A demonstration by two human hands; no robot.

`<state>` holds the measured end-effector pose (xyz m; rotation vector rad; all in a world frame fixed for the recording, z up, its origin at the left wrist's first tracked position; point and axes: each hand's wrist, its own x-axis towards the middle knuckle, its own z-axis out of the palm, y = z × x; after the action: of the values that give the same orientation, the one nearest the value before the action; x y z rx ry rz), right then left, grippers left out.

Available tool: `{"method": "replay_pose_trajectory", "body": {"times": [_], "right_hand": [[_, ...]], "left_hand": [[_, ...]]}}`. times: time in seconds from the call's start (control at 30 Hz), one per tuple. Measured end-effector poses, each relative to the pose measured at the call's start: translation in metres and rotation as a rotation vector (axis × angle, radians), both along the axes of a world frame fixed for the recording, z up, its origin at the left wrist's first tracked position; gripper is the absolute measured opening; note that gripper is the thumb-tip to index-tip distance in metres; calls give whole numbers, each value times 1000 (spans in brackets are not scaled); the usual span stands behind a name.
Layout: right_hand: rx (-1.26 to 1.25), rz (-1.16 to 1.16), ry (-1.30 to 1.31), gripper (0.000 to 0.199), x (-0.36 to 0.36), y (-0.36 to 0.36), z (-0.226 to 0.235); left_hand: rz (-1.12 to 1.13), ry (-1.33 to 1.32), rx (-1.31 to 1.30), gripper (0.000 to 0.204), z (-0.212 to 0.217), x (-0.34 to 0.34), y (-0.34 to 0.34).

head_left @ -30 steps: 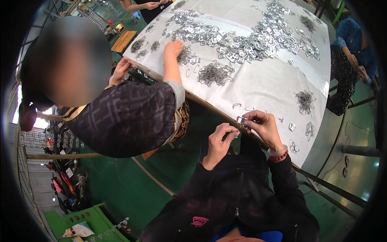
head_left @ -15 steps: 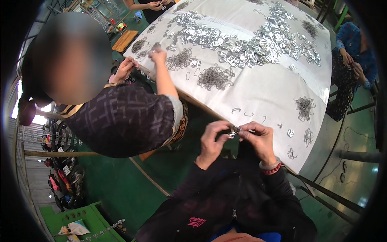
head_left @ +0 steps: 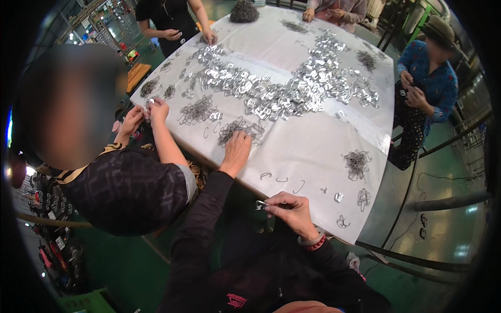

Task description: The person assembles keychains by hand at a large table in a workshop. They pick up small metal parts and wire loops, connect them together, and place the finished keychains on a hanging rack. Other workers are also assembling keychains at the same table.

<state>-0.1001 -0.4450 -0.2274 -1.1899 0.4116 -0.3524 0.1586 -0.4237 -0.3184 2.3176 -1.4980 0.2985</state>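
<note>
My left hand (head_left: pixel 237 152) reaches out over the table edge, its bunched fingertips down on a pile of bent wire hooks (head_left: pixel 227 133). What lies between those fingertips is hidden. Just off the table's near edge, my right hand (head_left: pixel 293 213) pinches a small shiny metal buckle (head_left: pixel 260 205) between thumb and fingers. A few single wire hooks (head_left: pixel 282 180) lie on the white-covered table (head_left: pixel 271 161) beyond the right hand. A lone metal buckle (head_left: pixel 338 197) rests farther right, beside more loose wire pieces (head_left: pixel 364 198).
A long heap of shiny metal buckles (head_left: pixel 292 94) spreads across the table. Another wire pile (head_left: pixel 356 164) sits near the right edge, and a dark mound (head_left: pixel 244 11) at the far end. A co-worker in a dark patterned shirt (head_left: pixel 130 188) sits close at left; other people work around the table.
My left hand has left the buckle and moved forward and left to the wire pile. My right hand keeps the buckle. The view has shifted, showing more of the table's far end.
</note>
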Motion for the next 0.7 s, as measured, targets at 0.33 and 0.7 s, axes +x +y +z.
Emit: {"method": "replay_pose_trajectory", "body": {"times": [0.33, 0.7], "right_hand": [[-62, 33, -18, 14, -5, 13, 8], [-16, -122, -5, 13, -10, 24, 5]], "left_hand": [[39, 143, -200, 9, 17, 5, 19], [-64, 987, -483, 9, 120, -117, 111]]}}
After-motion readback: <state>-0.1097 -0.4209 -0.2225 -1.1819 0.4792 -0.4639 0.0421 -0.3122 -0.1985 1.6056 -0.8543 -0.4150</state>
